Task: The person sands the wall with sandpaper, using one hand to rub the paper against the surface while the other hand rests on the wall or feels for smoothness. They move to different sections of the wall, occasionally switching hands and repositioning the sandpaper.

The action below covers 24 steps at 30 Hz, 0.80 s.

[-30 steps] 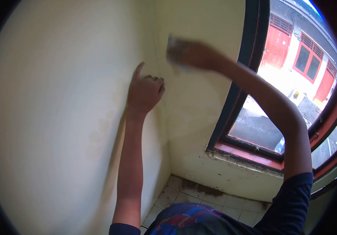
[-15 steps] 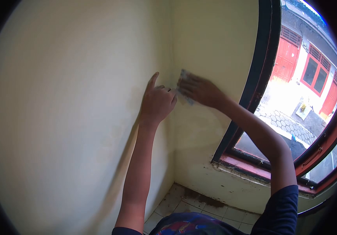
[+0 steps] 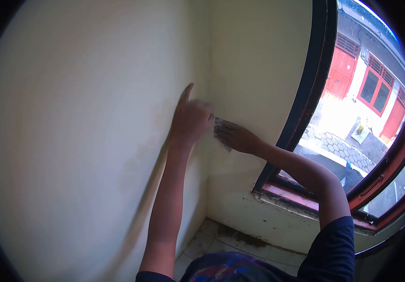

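My right hand (image 3: 236, 138) presses a thin grey-white sheet with printed marks (image 3: 218, 121) flat against the right wall (image 3: 254, 70), close to the corner. The sheet's edges stick out above and below my fingers. Beside it, my left hand (image 3: 190, 121) is at the left wall (image 3: 94, 117), with one finger pointing up and the others bent towards the corner. Those bent fingers are blurred, and whatever they may hold is hidden.
A dark-framed window (image 3: 304, 110) stands to the right, its reddish sill (image 3: 292, 197) below my right forearm. Tiled floor (image 3: 226, 246) with a dark dirty patch shows at the bottom of the corner. Outside are red doors and a red-framed window.
My right hand has moved down the right wall with the sheet. My left hand has stayed nearly in place, its bent fingers now more blurred.
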Each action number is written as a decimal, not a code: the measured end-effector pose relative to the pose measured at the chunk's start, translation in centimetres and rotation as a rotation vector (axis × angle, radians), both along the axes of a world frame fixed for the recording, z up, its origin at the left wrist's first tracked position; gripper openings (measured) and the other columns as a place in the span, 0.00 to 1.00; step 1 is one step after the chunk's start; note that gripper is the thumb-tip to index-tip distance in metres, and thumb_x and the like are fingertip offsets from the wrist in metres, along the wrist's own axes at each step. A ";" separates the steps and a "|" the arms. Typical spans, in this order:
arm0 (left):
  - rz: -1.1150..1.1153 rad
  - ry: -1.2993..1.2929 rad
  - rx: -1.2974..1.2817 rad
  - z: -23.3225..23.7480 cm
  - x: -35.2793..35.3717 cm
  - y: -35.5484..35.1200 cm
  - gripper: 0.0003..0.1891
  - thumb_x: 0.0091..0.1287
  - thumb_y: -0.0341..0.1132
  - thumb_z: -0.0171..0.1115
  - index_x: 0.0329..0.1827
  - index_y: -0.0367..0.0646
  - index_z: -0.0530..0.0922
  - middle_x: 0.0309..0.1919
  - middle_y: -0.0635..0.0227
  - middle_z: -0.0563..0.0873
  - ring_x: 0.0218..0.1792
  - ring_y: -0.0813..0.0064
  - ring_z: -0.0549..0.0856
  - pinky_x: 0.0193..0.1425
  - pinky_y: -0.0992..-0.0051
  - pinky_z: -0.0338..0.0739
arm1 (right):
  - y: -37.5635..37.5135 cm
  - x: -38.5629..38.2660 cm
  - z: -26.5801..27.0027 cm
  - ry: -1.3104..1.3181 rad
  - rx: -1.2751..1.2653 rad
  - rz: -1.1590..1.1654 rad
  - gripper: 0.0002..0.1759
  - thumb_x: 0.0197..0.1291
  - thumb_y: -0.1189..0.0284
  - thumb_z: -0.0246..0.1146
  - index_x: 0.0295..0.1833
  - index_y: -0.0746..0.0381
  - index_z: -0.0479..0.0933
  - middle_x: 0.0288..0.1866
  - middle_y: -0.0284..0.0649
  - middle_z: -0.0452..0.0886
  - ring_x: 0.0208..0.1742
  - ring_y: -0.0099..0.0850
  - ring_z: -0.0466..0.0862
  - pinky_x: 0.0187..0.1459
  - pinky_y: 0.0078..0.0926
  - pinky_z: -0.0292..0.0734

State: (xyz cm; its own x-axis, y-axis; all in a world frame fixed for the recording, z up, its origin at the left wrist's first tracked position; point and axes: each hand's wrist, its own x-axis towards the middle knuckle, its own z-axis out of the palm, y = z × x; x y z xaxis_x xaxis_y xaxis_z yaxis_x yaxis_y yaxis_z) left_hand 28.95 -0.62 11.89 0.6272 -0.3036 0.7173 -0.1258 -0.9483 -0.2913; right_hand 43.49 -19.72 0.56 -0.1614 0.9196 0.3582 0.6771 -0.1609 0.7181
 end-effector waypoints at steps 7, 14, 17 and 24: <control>-0.056 -0.035 -0.013 -0.3 0.3 0.1 0.11 0.69 0.35 0.60 0.28 0.49 0.85 0.23 0.65 0.87 0.30 0.70 0.87 0.85 0.59 0.56 | 1.9 1.4 16.6 -0.112 0.414 -0.051 0.24 0.64 0.72 0.58 0.66 0.57 0.77 0.67 0.39 0.80 0.69 0.36 0.78 0.77 0.40 0.65; 0.008 0.011 0.023 -0.2 0.0 0.0 0.11 0.71 0.37 0.60 0.32 0.47 0.85 0.26 0.67 0.88 0.33 0.70 0.88 0.83 0.58 0.58 | 3.4 1.5 3.5 0.098 0.408 -0.143 0.23 0.68 0.68 0.56 0.68 0.58 0.76 0.69 0.42 0.78 0.72 0.40 0.75 0.80 0.41 0.61; -0.032 0.006 -0.017 0.0 -0.1 -0.1 0.10 0.71 0.37 0.60 0.32 0.46 0.85 0.26 0.67 0.88 0.33 0.70 0.88 0.84 0.58 0.57 | 1.3 -0.3 -1.2 0.068 0.172 -0.052 0.22 0.67 0.67 0.57 0.65 0.58 0.78 0.68 0.42 0.79 0.72 0.39 0.75 0.80 0.42 0.61; -0.049 -0.050 -0.005 -0.3 0.1 -0.2 0.10 0.70 0.36 0.60 0.31 0.46 0.85 0.25 0.67 0.88 0.33 0.70 0.87 0.83 0.59 0.59 | 1.7 0.1 19.8 -0.188 0.498 -0.127 0.23 0.65 0.70 0.56 0.65 0.58 0.78 0.68 0.37 0.79 0.75 0.35 0.73 0.80 0.43 0.59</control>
